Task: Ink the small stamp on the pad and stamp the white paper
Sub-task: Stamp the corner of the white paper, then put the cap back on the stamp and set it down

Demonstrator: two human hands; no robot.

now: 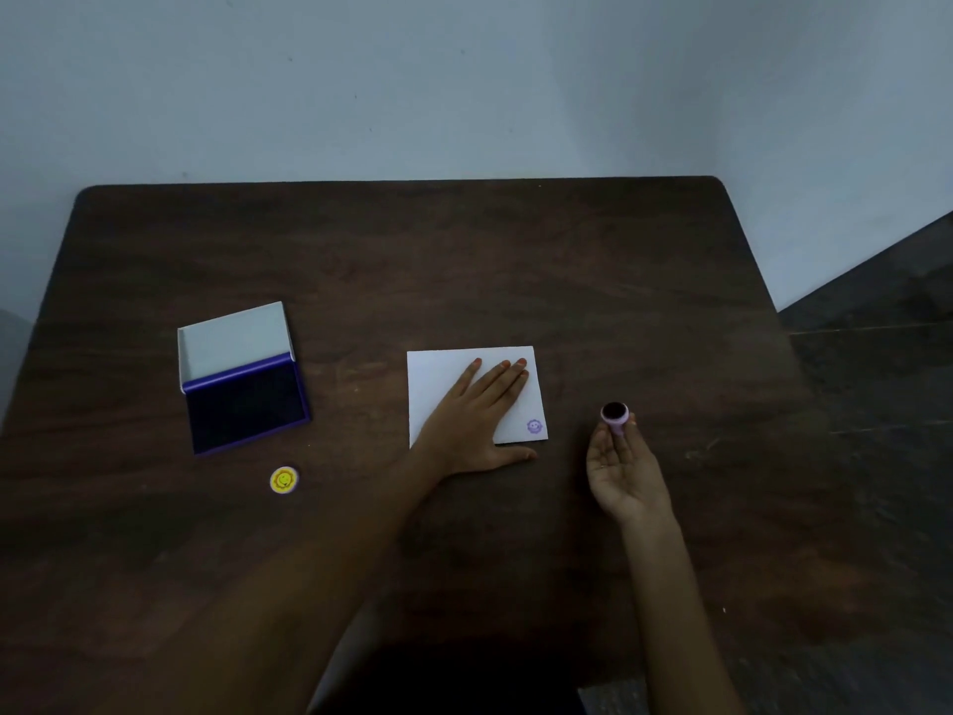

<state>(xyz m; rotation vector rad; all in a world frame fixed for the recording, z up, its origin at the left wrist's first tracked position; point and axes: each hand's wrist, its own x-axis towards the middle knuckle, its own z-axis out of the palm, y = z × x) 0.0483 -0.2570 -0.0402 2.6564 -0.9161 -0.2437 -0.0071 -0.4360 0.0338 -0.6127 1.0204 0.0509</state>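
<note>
Head view: dark wooden table (pixel 464 260) against a pale wall, seen from above. White paper (pixel 443 384) near the centre, lay flat, pinned under the left hand (pixel 477 410), palm down, fingers spread and pointing toward 1 o'clock, thumb off the sheet's near edge on the wood. Nothing gripped by that hand, only pressed flat. Purple smiley print (pixel 535 426) at the paper's 5 o'clock corner, clear of the fingers. Right hand (pixel 626 472) at 3 o'clock of the paper, apart from it, palm turned up, fingertips closed around the small stamp (pixel 614 415); lilac body pinched, dark inked face tilted up toward the camera, held off the paper. Ink pad (pixel 247 410) well apart at 9 o'clock of the paper, lid (pixel 234 343) swung open toward 12 o'clock, dark blue surface bare. Round yellow cap (pixel 284 479) with a smiling face at 5 o'clock of the pad, just beside it, flat on the wood.
</note>
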